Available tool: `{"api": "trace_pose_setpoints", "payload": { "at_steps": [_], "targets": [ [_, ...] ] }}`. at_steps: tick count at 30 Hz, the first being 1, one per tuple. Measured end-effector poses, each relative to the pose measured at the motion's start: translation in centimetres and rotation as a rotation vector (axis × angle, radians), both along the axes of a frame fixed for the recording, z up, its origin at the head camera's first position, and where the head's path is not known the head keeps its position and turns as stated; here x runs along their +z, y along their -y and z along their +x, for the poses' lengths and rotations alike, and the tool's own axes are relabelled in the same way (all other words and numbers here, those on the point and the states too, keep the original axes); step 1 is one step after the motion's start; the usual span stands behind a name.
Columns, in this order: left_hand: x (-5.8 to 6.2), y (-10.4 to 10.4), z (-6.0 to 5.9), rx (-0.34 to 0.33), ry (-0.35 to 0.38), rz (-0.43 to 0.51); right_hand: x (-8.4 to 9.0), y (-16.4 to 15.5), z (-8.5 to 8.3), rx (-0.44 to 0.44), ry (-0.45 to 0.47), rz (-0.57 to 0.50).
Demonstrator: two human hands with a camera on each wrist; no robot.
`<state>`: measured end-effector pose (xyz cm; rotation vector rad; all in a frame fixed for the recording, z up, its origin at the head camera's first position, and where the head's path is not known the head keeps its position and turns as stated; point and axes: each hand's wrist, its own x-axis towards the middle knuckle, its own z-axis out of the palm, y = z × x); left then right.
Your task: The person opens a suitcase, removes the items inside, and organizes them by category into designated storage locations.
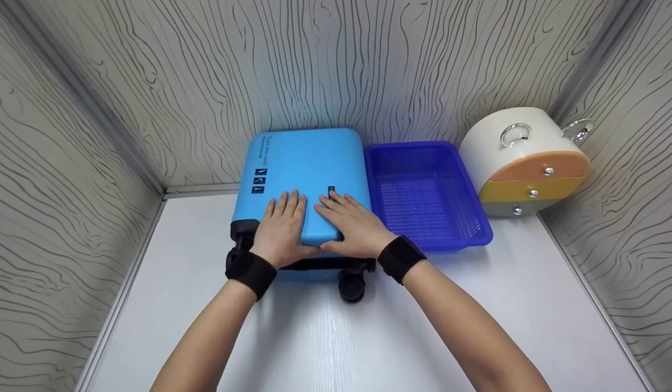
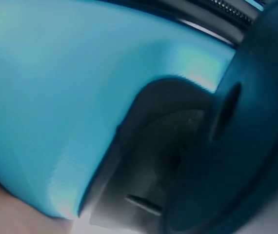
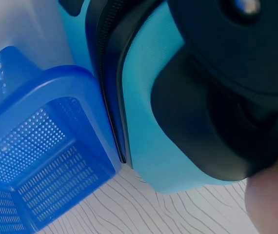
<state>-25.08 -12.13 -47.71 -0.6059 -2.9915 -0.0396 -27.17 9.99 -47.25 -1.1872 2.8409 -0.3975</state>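
Note:
A light blue suitcase (image 1: pixel 309 158) lies flat on the white table, its wheeled end toward me. My left hand (image 1: pixel 281 231) rests palm down on its upper shell near that end, fingers straight and pointing away. Beside it, my right hand (image 1: pixel 358 226) lies on the same shell, fingers spread, the two thumbs almost meeting at the edge. A black wheel (image 1: pixel 352 286) juts out below the right hand. Up close in the left wrist view are a black wheel (image 2: pixel 246 131) and its housing; the right wrist view has a zipper (image 3: pixel 107 44) along the suitcase side.
A blue-purple plastic basket (image 1: pixel 466 243) with perforated walls stands right against the suitcase. Farther right is a rounded white cabinet (image 1: pixel 483 141) with orange, yellow and grey drawers and silver knobs. Wood-grain panels (image 1: pixel 336 60) enclose the table (image 1: pixel 325 348) at the back and sides.

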Motion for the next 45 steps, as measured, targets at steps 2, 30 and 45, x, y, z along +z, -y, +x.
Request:
{"api": "trace_pose_setpoints", "payload": {
  "at_steps": [2,30,45],
  "targets": [
    [-0.1,0.1,0.0,-0.003,-0.003,0.001,0.0,-0.1,0.0,0.004,0.007,-0.014],
    [0.9,0.7,-0.2,0.03,0.04,0.151,-2.8,-4.2,3.0,-0.549,0.844,-1.169],
    [-3.7,0.5,4.5,0.001,-0.627,0.226,3.9,-3.5,4.2,-0.238,1.039,-1.488]
  ]
}}
